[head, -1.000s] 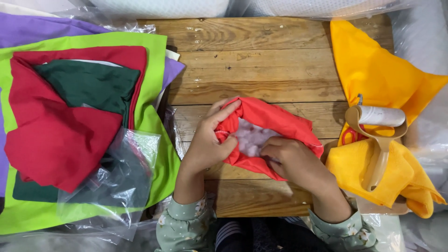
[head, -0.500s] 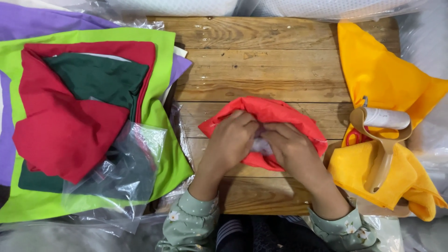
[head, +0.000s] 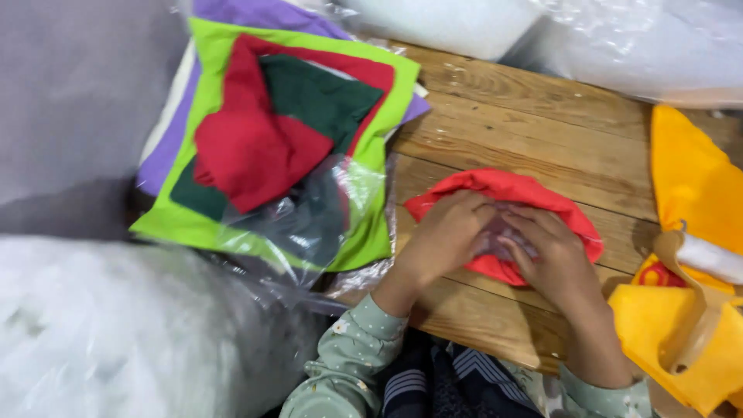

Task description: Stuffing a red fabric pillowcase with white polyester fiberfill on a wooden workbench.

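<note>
Left hand: the left hand (head: 449, 232) lay on the near-left part of the red felt piece (head: 507, 193), fingers curled together and pressing down into its middle, clamped on the felt's folded edge as far as could be seen.
Right hand: the right hand (head: 553, 259) pressed on the near-right part, fingers bent and close together, tips meeting those of the left hand over a pale tuft of stuffing (head: 503, 232).
Red felt piece: it sat at the middle of the desk (head: 542, 116), toward the near edge, its long axis running left to right, directly under both hands; neither hand was nearer.
What it held: white stuffing showed in the opening between the fingertips; how much was inside could not be told.
Left edge: a stack of felt sheets (head: 286, 131), green, red and purple, partly under a clear plastic bag (head: 325, 217).
Right edge: yellow felt pieces (head: 689, 178) with a wooden-handled roller (head: 708, 259) among them.
Near-left: a large bag of white stuffing (head: 101, 333).
</note>
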